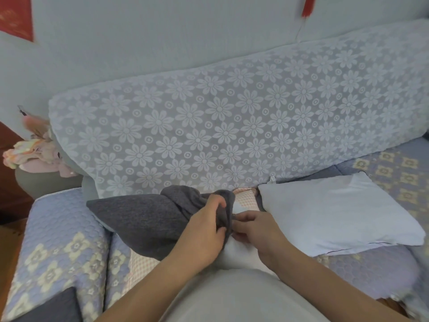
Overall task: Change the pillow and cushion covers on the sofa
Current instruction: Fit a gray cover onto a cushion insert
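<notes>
Close by, the left hand has its fingers curled round the bunched edge of a grey cover, and the right hand pinches the same edge beside it. A white cushion pokes out of the cover in front of the person, so this one looks half done; I cannot tell if the cover is going on or coming off. Just to the right lies a bare white pillow with no cover, so it still needs one. Both rest on the sofa seat, which has a blue quilted mat with pale flowers. Behind is the sofa back under white flower lace. Farther off are a pale wall and a pink toy at the left.
</notes>
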Demonstrator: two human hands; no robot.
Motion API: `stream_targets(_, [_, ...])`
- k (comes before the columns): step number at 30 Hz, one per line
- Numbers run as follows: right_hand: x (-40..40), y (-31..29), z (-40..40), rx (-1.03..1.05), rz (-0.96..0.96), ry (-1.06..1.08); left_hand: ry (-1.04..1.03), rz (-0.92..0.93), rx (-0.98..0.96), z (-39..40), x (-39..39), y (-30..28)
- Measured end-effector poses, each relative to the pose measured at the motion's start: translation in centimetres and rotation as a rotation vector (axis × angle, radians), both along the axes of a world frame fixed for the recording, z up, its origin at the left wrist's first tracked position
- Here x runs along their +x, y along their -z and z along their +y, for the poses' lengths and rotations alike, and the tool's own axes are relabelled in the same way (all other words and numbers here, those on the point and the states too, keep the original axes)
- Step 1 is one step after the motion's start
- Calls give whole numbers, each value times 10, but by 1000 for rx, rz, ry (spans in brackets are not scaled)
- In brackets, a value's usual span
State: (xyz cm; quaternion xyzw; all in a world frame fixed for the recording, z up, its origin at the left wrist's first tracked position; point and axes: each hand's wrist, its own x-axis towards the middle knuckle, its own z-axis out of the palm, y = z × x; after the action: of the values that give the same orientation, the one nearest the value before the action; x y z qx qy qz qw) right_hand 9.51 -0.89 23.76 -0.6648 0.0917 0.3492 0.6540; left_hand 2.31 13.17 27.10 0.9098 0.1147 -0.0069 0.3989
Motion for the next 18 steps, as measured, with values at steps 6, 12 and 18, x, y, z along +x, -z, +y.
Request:
stream_targets(6, [1,7,-10,-9,107,-51,324,137,17,18,1,0])
stream_targets(12, [0,10,-12,67,195,-60,616,100,266,44,40,-3])
stream_targets(18, [2,15,-24,121,254,8,329,13,-16,17,39,47])
